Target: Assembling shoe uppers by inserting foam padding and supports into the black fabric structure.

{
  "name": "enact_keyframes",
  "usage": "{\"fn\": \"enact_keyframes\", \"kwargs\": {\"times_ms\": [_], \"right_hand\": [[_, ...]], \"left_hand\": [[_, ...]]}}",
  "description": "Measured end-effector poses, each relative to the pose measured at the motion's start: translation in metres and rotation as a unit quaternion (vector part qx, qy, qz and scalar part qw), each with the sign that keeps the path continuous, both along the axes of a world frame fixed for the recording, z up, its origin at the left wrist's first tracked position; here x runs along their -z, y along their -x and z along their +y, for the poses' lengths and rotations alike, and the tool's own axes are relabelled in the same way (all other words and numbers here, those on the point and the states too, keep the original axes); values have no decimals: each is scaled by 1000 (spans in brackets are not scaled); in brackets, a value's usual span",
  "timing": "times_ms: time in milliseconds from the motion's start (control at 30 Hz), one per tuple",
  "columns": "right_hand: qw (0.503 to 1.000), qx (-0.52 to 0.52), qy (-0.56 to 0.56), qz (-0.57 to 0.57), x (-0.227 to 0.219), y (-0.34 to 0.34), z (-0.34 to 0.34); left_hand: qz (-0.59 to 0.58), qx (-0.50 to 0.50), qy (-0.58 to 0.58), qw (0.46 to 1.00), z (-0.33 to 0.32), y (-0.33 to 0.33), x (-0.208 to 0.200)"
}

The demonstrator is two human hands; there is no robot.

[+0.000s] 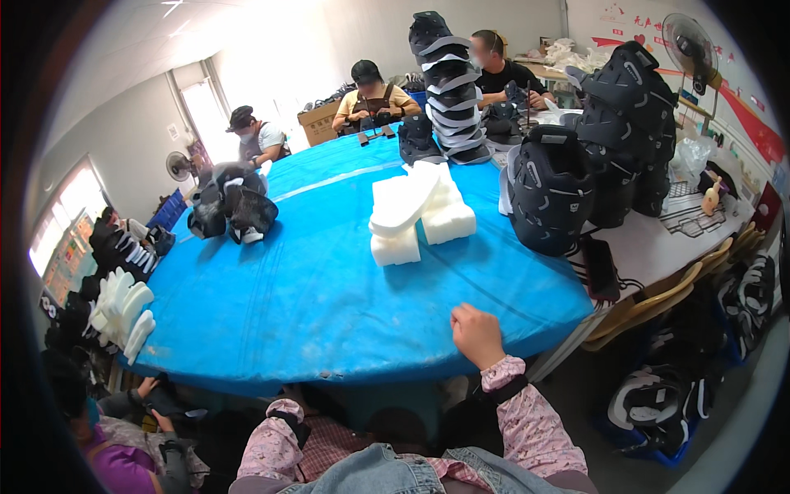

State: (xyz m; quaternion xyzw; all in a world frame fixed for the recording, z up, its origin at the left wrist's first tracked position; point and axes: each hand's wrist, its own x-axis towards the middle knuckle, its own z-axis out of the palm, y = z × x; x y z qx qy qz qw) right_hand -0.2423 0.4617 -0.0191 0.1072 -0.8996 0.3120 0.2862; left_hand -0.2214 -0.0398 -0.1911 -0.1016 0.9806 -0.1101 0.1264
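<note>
**A closed fist on blue cloth, foam blocks out of reach**

Nearest the camera lies a fold of blue denim [387, 471] across the person's lap, with pink floral sleeves rising from it on both sides. The right hand [476, 332] rests on the near edge of the round surface [288, 305], which is covered in blue cloth. Its grip is closed into a loose fist with the knuckles up, and nothing shows inside it. The left hand [290, 409] is mostly hidden below the surface's rim, only a cuff and a dark strap showing, so I cannot tell whether its grip is wide, narrow or holding something.

A pile of white foam blocks [418, 212] sits near the middle of the surface, well apart from the right hand, with one curved piece leaning across the top. To the right of it stands a stack of dark padded shells [550, 191] with white trim, and a taller stack [629, 132] rises behind that. A narrow tower of dark and white pieces [448, 86] stands at the far side. A smaller heap of dark pieces [232, 210] lies at the left.

Three other people sit at the far rim, heads bent over their work. White foam pieces [123, 309] are racked beside the surface at the left.
</note>
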Motion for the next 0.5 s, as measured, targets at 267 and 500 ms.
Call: {"fn": "enact_keyframes", "kwargs": {"times_ms": [267, 500], "right_hand": [[999, 45, -7, 7, 8, 10, -4], [988, 149, -27, -21, 6, 11, 1]], "left_hand": [[-103, 28, 7, 994, 1, 12, -18], [-27, 51, -135, 989, 10, -47, -54]]}}
